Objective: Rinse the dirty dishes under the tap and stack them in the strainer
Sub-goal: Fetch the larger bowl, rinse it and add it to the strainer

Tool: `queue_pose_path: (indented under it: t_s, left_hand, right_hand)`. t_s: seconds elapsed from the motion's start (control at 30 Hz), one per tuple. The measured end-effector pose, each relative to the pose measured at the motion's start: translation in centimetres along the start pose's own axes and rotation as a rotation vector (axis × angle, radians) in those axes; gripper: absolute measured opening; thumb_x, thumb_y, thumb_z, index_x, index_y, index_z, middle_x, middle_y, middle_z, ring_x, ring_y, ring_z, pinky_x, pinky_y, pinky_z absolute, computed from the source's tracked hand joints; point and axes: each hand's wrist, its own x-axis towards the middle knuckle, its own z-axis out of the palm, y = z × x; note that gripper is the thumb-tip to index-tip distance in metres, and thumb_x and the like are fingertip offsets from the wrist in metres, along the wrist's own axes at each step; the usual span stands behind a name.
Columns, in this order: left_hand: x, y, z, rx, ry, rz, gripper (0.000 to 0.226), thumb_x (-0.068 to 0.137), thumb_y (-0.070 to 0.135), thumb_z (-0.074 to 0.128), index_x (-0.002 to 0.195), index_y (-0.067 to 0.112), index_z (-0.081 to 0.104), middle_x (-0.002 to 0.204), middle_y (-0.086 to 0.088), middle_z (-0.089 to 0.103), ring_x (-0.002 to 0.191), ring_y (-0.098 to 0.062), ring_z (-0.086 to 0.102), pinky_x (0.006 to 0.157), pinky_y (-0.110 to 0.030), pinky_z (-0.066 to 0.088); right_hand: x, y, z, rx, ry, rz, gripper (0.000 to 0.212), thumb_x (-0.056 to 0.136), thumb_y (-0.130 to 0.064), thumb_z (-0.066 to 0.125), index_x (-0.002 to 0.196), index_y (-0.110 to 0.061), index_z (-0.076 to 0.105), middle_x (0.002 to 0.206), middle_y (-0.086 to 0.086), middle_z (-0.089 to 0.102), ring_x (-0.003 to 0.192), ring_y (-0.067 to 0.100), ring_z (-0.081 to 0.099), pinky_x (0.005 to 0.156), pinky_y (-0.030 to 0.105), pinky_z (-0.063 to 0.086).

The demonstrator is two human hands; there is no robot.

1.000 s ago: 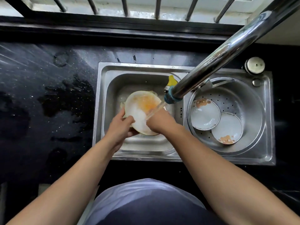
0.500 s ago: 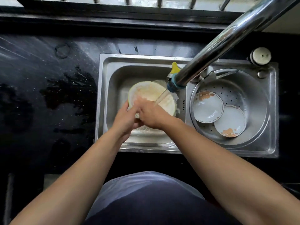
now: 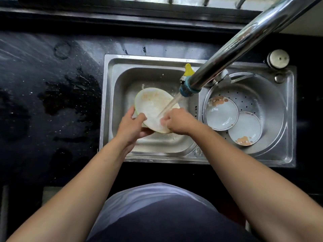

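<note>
A white plate (image 3: 153,105) with faint orange smears is tilted over the left sink basin (image 3: 122,77). My left hand (image 3: 131,124) grips its lower left rim, thumb on the face. My right hand (image 3: 176,121) presses on the plate's lower right part with fingers bent. Water streams from the tap (image 3: 227,48) nozzle (image 3: 187,88) onto the plate by my right fingers. In the round steel strainer (image 3: 272,95) on the right lie two white bear-print plates, one (image 3: 222,113) overlapping the other (image 3: 245,130).
Wet black countertop (image 3: 49,95) spreads to the left of the sink. A round white knob (image 3: 278,58) sits at the sink's back right corner. A yellow piece (image 3: 189,70) shows behind the tap nozzle. Window bars run along the top.
The orange stain on the plate has largely washed off. The plate has turned and tilted in my hands, and my right hand has shifted across its face under the stream.
</note>
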Motion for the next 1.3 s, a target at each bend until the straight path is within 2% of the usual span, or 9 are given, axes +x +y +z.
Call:
queue_pose_path:
  t_s: [0.17, 0.33, 0.5, 0.6, 0.67, 0.8, 1.03, 1.2, 1.3]
  left_hand:
    - [-0.5, -0.4, 2.0, -0.054, -0.052, 0.020, 0.049, 0.088, 0.009, 0.066, 0.135, 0.021, 0.062, 0.109, -0.011, 0.080, 0.085, -0.035, 0.078, 0.073, -0.044, 0.066]
    - [0.0, -0.5, 0.6, -0.046, 0.043, 0.004, 0.057, 0.093, 0.000, 0.048, 0.144, 0.024, 0.054, 0.116, -0.013, 0.073, 0.090, -0.038, 0.079, 0.082, -0.052, 0.065]
    - [-0.4, -0.9, 1.3, -0.043, -0.011, 0.026, 0.048, 0.093, 0.006, 0.054, 0.138, 0.023, 0.060, 0.106, -0.008, 0.082, 0.084, -0.032, 0.079, 0.078, -0.049, 0.067]
    - [-0.2, -0.7, 0.7, -0.115, 0.017, -0.009, 0.051, 0.095, 0.001, 0.044, 0.141, 0.021, 0.056, 0.123, -0.015, 0.073, 0.097, -0.039, 0.077, 0.073, -0.044, 0.066]
    - [0.1, -0.8, 0.7, -0.126, 0.029, -0.030, 0.056, 0.093, -0.001, 0.041, 0.143, 0.021, 0.054, 0.126, -0.011, 0.067, 0.100, -0.041, 0.074, 0.071, -0.045, 0.066]
    - [1.1, -0.9, 1.8, -0.296, 0.048, -0.172, 0.056, 0.087, -0.012, 0.034, 0.140, -0.003, 0.047, 0.119, -0.027, 0.064, 0.097, -0.049, 0.070, 0.075, -0.063, 0.063]
    - [2.4, -1.5, 3.3, -0.553, -0.031, -0.420, 0.039, 0.095, -0.020, 0.044, 0.132, -0.018, 0.053, 0.108, -0.039, 0.070, 0.072, -0.048, 0.077, 0.051, -0.038, 0.065]
    - [2.5, -1.2, 3.9, -0.679, -0.084, -0.407, 0.024, 0.096, -0.018, 0.047, 0.117, -0.022, 0.060, 0.088, -0.034, 0.077, 0.071, -0.041, 0.079, 0.053, -0.031, 0.064]
    - [2.4, -1.0, 3.6, -0.674, -0.023, -0.348, 0.033, 0.096, -0.021, 0.040, 0.128, -0.022, 0.049, 0.100, -0.042, 0.071, 0.068, -0.047, 0.077, 0.051, -0.036, 0.065]
  right_hand:
    - [-0.1, -3.5, 1.2, 0.211, 0.041, -0.141, 0.036, 0.104, -0.027, 0.039, 0.134, -0.019, 0.058, 0.133, 0.017, 0.065, 0.113, 0.036, 0.063, 0.093, 0.043, 0.052]
    - [-0.2, -1.1, 1.1, -0.014, -0.053, 0.043, 0.026, 0.094, -0.022, 0.048, 0.101, -0.014, 0.072, 0.116, 0.014, 0.070, 0.094, 0.030, 0.061, 0.078, 0.034, 0.049]
    - [-1.2, -3.4, 1.3, 0.175, 0.001, -0.187, 0.040, 0.105, -0.031, 0.037, 0.139, -0.019, 0.054, 0.149, 0.011, 0.054, 0.128, 0.035, 0.055, 0.101, 0.044, 0.045]
    - [-2.8, -1.4, 1.1, 0.076, -0.067, -0.126, 0.043, 0.104, -0.042, 0.036, 0.099, -0.022, 0.074, 0.097, 0.001, 0.073, 0.106, 0.031, 0.062, 0.079, 0.038, 0.046]
    - [-4.0, 0.1, 0.4, -0.119, -0.044, -0.033, 0.037, 0.104, -0.033, 0.036, 0.086, -0.014, 0.062, 0.095, 0.011, 0.065, 0.106, 0.038, 0.060, 0.073, 0.037, 0.040]
    - [-5.7, 2.8, -0.8, 0.038, 0.208, -0.061, 0.042, 0.104, -0.026, 0.045, 0.143, -0.017, 0.057, 0.165, 0.009, 0.034, 0.154, 0.024, 0.027, 0.123, 0.035, 0.024]
    - [-8.8, 6.8, -3.9, 0.240, 0.590, 0.043, 0.045, 0.097, -0.015, 0.055, 0.142, -0.017, 0.060, 0.160, 0.010, 0.043, 0.146, 0.023, 0.042, 0.120, 0.028, 0.027]
    - [-8.4, 9.9, -7.3, 0.551, 0.871, 0.487, 0.066, 0.089, -0.029, 0.053, 0.152, -0.012, 0.044, 0.153, 0.013, 0.050, 0.140, 0.029, 0.047, 0.118, 0.039, 0.035]
    - [-7.5, 10.9, -9.8, 0.964, 0.863, 0.646, 0.062, 0.074, -0.035, 0.058, 0.130, -0.010, 0.062, 0.117, 0.005, 0.063, 0.109, 0.028, 0.056, 0.096, 0.038, 0.046]
